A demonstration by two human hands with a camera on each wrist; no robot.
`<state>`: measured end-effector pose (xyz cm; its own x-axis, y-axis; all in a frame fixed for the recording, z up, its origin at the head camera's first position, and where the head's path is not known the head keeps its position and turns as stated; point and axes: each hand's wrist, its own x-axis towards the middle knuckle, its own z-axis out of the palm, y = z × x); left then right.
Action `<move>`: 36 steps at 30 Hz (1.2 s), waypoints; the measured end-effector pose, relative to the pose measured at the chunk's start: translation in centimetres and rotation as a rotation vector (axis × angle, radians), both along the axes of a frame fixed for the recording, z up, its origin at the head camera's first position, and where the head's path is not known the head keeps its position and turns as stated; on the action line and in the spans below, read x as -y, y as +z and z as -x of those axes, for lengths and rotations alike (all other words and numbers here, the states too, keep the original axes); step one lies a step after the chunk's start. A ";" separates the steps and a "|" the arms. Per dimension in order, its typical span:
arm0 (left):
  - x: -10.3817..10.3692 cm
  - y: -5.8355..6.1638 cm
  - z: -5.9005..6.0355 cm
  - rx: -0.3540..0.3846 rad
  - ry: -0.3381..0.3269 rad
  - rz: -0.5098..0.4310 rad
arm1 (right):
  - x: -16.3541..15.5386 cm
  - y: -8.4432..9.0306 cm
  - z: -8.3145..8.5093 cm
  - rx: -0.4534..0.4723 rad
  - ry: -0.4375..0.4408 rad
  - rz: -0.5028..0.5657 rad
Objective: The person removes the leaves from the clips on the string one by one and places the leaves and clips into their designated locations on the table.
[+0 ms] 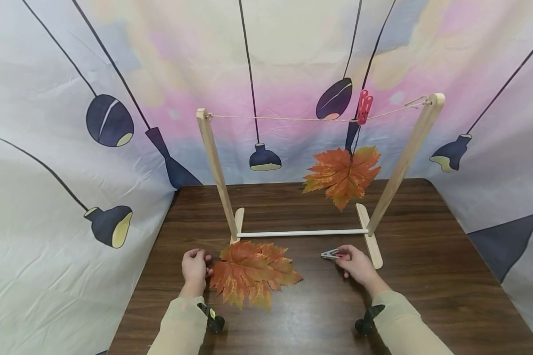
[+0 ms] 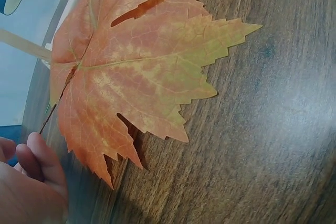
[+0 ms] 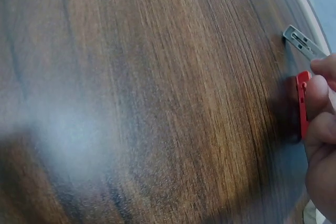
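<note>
Two hands, one wooden frame (image 1: 218, 172). Left hand (image 1: 195, 266): pinches the stem (image 2: 49, 118) of one orange leaf (image 1: 248, 271), over the tabletop (image 1: 311, 301), near the frame's left foot. Right hand (image 1: 354, 264): pinches grey peg (image 3: 302, 42); red peg (image 3: 303, 106) at fingertips. String (image 1: 271, 118): bears second red peg (image 1: 364, 107), hung leaf (image 1: 346, 175).

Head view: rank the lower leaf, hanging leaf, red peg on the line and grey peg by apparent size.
1. Lower leaf
2. Hanging leaf
3. Red peg on the line
4. Grey peg, partly covered

The first looks nearer the camera, so true leaf sizes are unsure.
</note>
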<state>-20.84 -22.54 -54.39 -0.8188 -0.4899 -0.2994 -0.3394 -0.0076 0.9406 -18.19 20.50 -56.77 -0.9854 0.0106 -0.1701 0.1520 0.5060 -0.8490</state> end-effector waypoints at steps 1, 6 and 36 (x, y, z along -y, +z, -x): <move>0.0 0.0 0.0 -0.002 -0.004 0.004 | 0.0 -0.1 0.0 -0.002 -0.003 -0.015; 0.1 0.0 -0.2 -0.011 -0.015 0.016 | 0.0 -0.1 0.0 0.008 -0.013 -0.069; 0.4 0.3 -0.4 -0.015 -0.007 0.027 | 0.2 1.3 0.4 0.087 0.091 -0.307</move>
<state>-20.44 -22.98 -54.07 -0.8267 -0.4917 -0.2735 -0.3250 0.0206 0.9455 -18.63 20.32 -55.46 -0.9667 -0.0125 -0.2557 0.1597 0.7513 -0.6404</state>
